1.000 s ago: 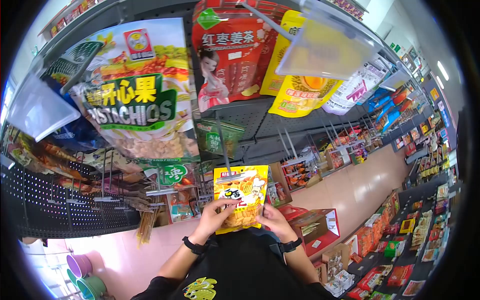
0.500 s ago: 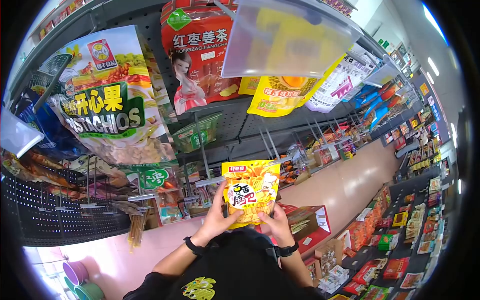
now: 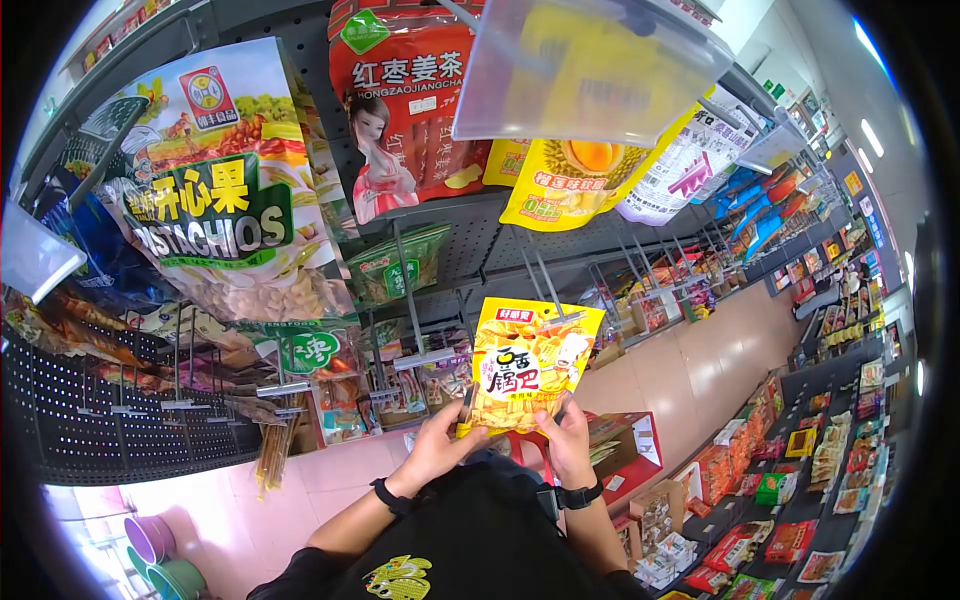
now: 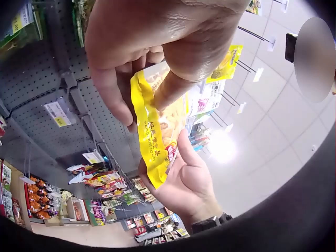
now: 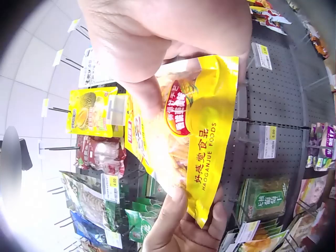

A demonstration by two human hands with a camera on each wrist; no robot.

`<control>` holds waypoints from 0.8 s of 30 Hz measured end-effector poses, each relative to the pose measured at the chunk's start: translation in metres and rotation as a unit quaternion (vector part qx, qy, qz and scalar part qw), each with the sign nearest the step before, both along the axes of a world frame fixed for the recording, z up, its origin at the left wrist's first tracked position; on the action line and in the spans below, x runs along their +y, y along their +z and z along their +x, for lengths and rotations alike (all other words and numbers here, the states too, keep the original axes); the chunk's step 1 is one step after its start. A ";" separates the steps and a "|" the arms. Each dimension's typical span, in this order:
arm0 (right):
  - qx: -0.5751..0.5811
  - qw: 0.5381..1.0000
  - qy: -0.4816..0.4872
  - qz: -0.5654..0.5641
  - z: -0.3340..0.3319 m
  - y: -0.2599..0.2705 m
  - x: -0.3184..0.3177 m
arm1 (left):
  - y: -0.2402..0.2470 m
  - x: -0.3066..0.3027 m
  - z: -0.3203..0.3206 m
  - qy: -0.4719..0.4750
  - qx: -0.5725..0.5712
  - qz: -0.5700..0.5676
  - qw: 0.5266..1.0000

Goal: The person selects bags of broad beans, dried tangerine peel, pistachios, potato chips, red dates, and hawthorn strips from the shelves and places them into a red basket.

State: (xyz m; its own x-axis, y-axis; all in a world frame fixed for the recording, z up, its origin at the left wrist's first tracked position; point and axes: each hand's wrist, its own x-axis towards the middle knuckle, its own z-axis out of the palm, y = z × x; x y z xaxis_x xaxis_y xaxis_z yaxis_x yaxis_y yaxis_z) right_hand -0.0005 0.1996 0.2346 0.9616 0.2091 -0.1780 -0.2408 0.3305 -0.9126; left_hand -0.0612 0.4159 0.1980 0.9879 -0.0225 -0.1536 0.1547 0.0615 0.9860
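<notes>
Both hands hold a yellow snack bag (image 3: 530, 368) upright, its printed front facing the head camera. The left hand (image 3: 440, 447) grips the lower left corner, thumb on the front. At the lower right, the right hand (image 3: 568, 440) pinches the bag with its thumb in front. In the left wrist view the left hand (image 4: 168, 42) is close up over the bag (image 4: 152, 136), with the right hand (image 4: 184, 184) across from it. The right wrist view has the right hand (image 5: 168, 31) on the bag (image 5: 205, 142) and the left hand (image 5: 184, 226) opposite.
A pegboard rack holds a pistachio bag (image 3: 225, 200), a red bag (image 3: 405, 120) and a yellow durian bag (image 3: 565, 180), with bare metal hooks below them. Red cartons (image 3: 630, 450) stand on the floor behind the right hand. Shelves of packets (image 3: 790, 540) line the right side.
The bag and both hands have moved right and the bag sits higher in the head view. The left fingers have shifted from the bag's left side down to its lower corner.
</notes>
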 end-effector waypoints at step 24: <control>-0.116 0.969 -0.094 -0.195 0.061 -0.005 0.018 | -0.018 -0.008 0.074 0.139 -0.064 -0.058 0.987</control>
